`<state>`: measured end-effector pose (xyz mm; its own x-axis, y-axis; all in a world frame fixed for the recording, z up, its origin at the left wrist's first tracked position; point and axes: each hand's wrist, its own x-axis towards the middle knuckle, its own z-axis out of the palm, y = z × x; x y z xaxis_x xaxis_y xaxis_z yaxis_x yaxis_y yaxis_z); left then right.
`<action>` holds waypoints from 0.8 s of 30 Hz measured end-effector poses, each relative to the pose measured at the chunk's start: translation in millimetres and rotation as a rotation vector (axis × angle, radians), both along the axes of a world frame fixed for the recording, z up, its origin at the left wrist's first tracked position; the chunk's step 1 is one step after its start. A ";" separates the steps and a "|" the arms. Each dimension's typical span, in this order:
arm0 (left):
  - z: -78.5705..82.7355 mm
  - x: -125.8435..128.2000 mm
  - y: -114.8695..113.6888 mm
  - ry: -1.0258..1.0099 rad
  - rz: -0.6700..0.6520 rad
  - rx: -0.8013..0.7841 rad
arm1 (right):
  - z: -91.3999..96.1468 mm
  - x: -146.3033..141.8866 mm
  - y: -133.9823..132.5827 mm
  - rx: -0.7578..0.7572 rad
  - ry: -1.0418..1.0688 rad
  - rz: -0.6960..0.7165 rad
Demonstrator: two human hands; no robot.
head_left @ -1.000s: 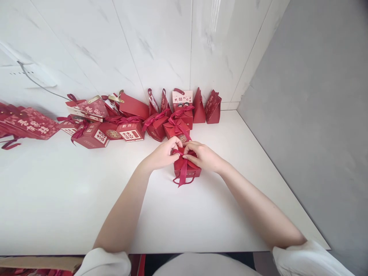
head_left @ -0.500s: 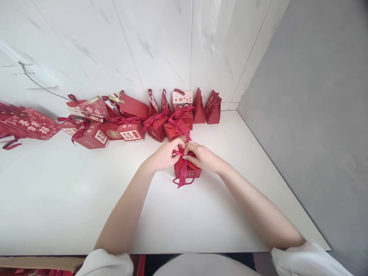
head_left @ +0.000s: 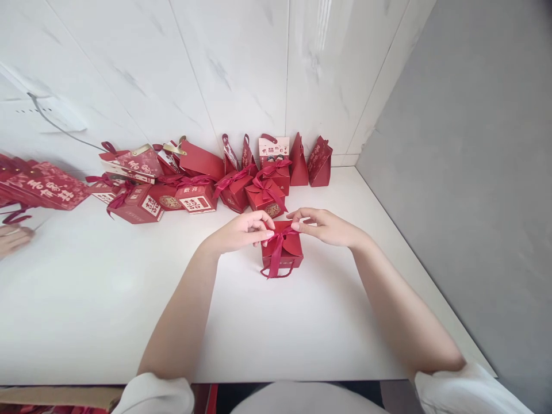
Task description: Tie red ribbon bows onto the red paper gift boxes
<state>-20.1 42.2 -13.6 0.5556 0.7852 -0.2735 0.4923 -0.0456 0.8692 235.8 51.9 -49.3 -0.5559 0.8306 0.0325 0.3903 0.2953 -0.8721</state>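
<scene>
A small red gift box (head_left: 294, 260) stands on the white tabletop, its curved top flaps folded together. A dark red ribbon (head_left: 276, 256) is tied across its top, one tail hanging down the front, and a cord handle (head_left: 278, 276) loops out at the base. At the box's upper left, my left hand (head_left: 245, 231) has its thumb and fingers apart by the ribbon. My right hand (head_left: 325, 225) is at the upper right edge, fingers loosely stretched, the thumb tip by the ribbon's other side. Whether the fingertips touch the ribbon is hard to make out.
Behind stand several red boxes and bags, among them a ribboned box (head_left: 263, 198) just beyond my hands. More red bags (head_left: 56, 187) lie at the left, near another person's hand (head_left: 14, 238). A grey panel (head_left: 470, 190) borders the table's right side. A cardboard carton (head_left: 60, 395) shows below the front edge.
My hands were pinching the ribbon close together over the box; now they have spread apart to its two sides, fingers loosened. Another person's hand has come into view at the left.
</scene>
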 end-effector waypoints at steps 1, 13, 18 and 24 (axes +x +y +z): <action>-1.4 -0.5 0.6 0.018 0.007 -0.005 | -0.1 1.8 0.3 0.005 -0.010 0.014; -4.9 -5.6 4.4 0.086 0.061 0.067 | 3.5 -3.3 -3.7 0.130 0.060 0.127; -7.5 -0.2 3.8 0.132 0.037 0.164 | 2.8 -6.7 -5.8 0.129 -0.014 0.177; -14.4 -0.8 6.4 0.211 0.037 0.168 | 4.8 -10.7 -8.2 0.157 0.046 0.204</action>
<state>-20.9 48.5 -28.0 0.4703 0.8480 -0.2443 0.6655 -0.1590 0.7293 225.2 43.7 -44.5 -0.7065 0.6842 0.1812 0.2699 0.4971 -0.8247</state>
